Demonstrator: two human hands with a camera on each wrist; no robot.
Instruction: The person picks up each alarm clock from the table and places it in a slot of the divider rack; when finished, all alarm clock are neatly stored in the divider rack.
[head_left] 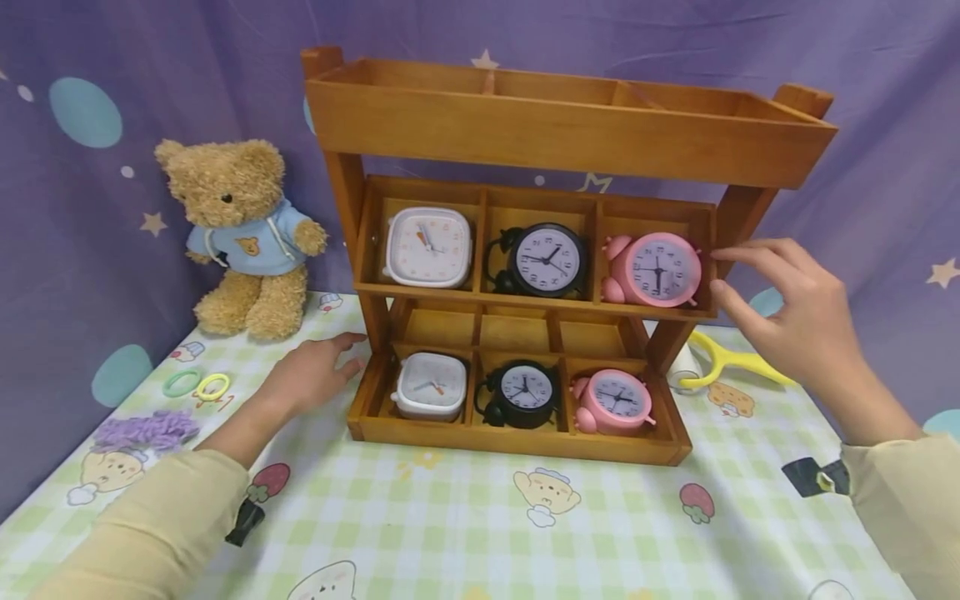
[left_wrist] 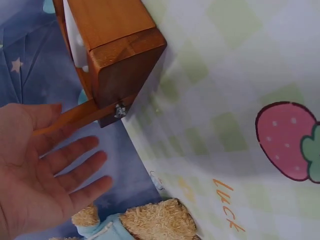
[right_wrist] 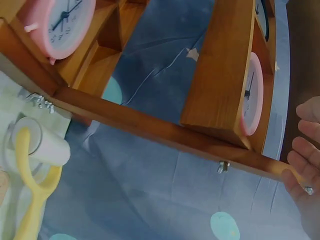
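Tabletop (head_left: 450,517): covered with a green checked cloth; it carries the rack.
Wooden rack (head_left: 570,133): three tiers, standing upright mid-tabletop, between the two hands.
Right hand (head_left: 795,321): raised at the rack's right end, fingers (head_left: 738,254) loosely curved and apart, tips beside the middle tier's edge, holding nothing.
Left hand (head_left: 311,375): palm down on the tabletop, fingers straight and spread, just beside the bottom tier's left end.
Pink alarm clock (head_left: 660,269): upright in the middle tier's right compartment, just beside the right fingertips.
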